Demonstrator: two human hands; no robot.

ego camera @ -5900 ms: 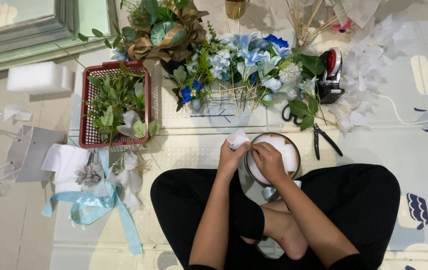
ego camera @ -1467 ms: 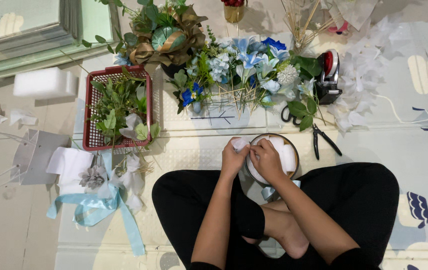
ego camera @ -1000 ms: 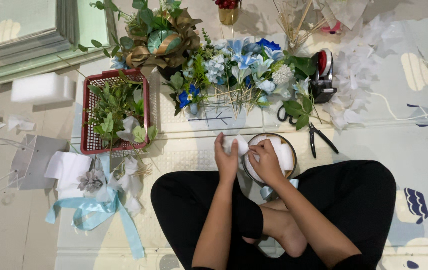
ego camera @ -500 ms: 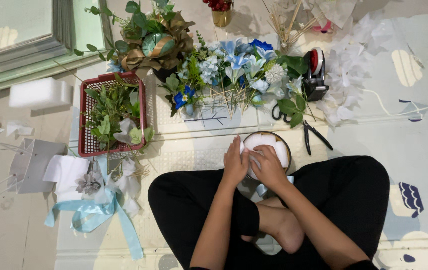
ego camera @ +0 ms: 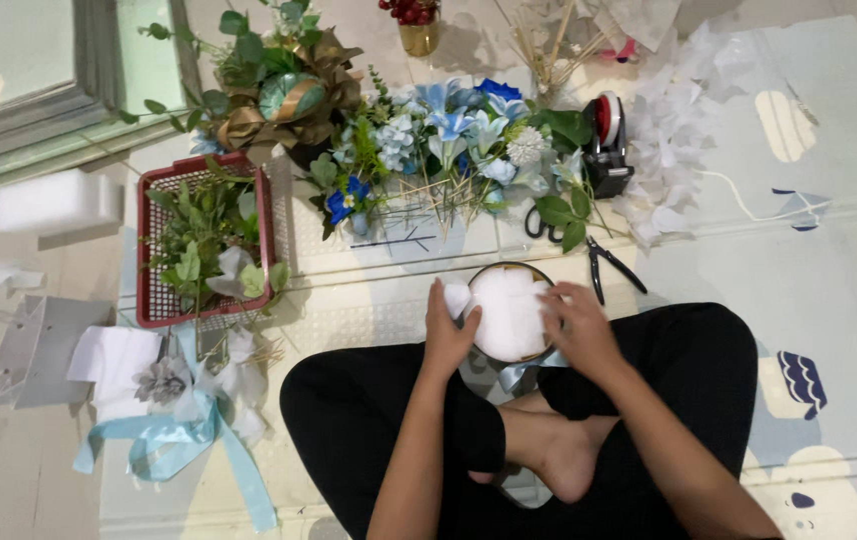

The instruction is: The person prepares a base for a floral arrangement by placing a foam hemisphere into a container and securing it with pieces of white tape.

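A round bowl-like pot with a dark rim sits on the floor just in front of my crossed legs, filled with white foam. My left hand grips the pot's left side, fingers around a small white foam piece at the rim. My right hand presses against the right side of the foam and rim. A light blue ribbon hangs under the pot.
Blue and white artificial flowers lie beyond the pot. A red basket of greenery stands at left. Scissors, pliers and a tape dispenser lie to the right. A foam block, white bag and blue ribbon bundle sit left.
My hands have moved apart, from together on top of the foam to either side of the pot. The view has shifted slightly, so everything sits a little lower and left.
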